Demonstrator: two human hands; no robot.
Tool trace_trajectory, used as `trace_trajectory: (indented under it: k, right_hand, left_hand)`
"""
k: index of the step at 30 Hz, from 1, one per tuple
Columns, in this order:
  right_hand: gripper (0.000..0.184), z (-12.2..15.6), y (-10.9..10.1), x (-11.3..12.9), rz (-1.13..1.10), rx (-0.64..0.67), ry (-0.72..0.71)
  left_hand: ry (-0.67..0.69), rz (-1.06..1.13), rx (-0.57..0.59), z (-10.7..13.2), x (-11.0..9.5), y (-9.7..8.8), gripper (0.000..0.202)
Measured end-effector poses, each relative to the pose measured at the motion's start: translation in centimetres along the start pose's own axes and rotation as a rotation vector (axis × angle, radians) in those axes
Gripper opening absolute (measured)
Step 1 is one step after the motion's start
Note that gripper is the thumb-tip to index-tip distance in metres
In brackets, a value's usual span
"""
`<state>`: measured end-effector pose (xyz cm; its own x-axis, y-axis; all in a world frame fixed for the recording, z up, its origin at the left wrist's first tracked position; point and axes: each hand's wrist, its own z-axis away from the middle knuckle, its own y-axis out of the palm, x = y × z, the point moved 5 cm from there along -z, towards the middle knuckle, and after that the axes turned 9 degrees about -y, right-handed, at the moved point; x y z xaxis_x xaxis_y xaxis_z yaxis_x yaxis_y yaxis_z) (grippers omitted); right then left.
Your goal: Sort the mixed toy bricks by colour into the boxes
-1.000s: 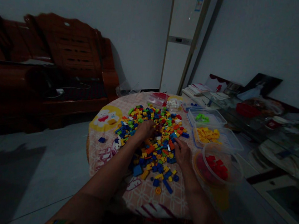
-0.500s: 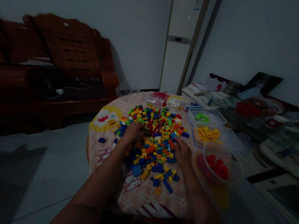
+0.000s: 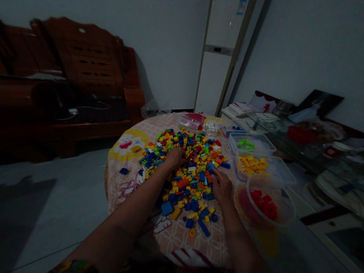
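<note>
- The left hand (image 3: 176, 157) has its fingers bent downward and close together at the tips; whether they pinch a brick cannot be told.
- The right hand (image 3: 223, 186) has its fingers partly curled, the index finger reaching ahead, its tip at or just beside a blue plastic brick (image 3: 212, 166); contact and grip cannot be told.
- The wide, loose heap of small multicoloured plastic bricks (image 3: 204, 158) lies right beneath the left fingertips and just to the left of the right ones. The left hand is nearer its middle; the right stays at its right-hand edge.
- The heap stretches away from the person; the bricks at the left fingertips are too small and dark to show their long axes.
- The left forearm slants forward and inward over the heap's near-left side; the right forearm slants forward and leftward, the hand low over the patterned pink tablecloth (image 3: 196, 245).
- Beyond the right hand, to its right, stand a round clear plastic tub (image 3: 289, 205) with red bricks (image 3: 264, 203) and a rectangular clear plastic box (image 3: 285, 170) with yellow bricks (image 3: 253, 164).
</note>
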<state>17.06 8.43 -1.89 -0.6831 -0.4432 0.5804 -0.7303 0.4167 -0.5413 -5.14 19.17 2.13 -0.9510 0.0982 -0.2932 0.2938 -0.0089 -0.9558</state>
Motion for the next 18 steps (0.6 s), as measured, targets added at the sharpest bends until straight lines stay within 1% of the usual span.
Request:
trace_trajectory:
  k: [2, 6, 8, 11, 14, 16, 18]
  right_hand:
    - [0.038, 0.0, 0.0, 0.0, 0.002, -0.002, 0.002]
    - [0.037, 0.0, 0.1, -0.1, -0.009, -0.014, 0.001]
    - [0.036, 0.0, 0.0, 0.0, -0.013, -0.021, 0.003]
    - [0.037, 0.0, 0.0, 0.2, -0.02, -0.003, 0.009]
    - [0.038, 0.0, -0.1, 0.3, -0.017, 0.007, 0.016]
    - [0.038, 0.0, -0.1, 0.3, -0.003, -0.002, 0.015]
    - [0.038, 0.0, -0.1, 0.3, 0.008, -0.011, 0.009]
  left_hand:
    - [0.003, 0.104, -0.051, 0.0, 0.6, -0.3, 0.026]
    - [-0.075, 0.237, -0.233, 0.0, 2.2, -1.8, 0.028]
    - [-0.097, 0.249, -0.262, -0.3, 2.5, -2.3, 0.03]
    - [-0.041, 0.202, -0.222, -0.8, 1.9, -2.3, 0.035]
    - [0.027, 0.093, -0.13, -1.1, 0.8, -1.7, 0.039]
    - [0.026, 0.025, -0.069, -1.2, 0.2, -1.2, 0.041]
    - [-0.003, -0.028, -0.045, -1.2, -0.1, -1.0, 0.041]
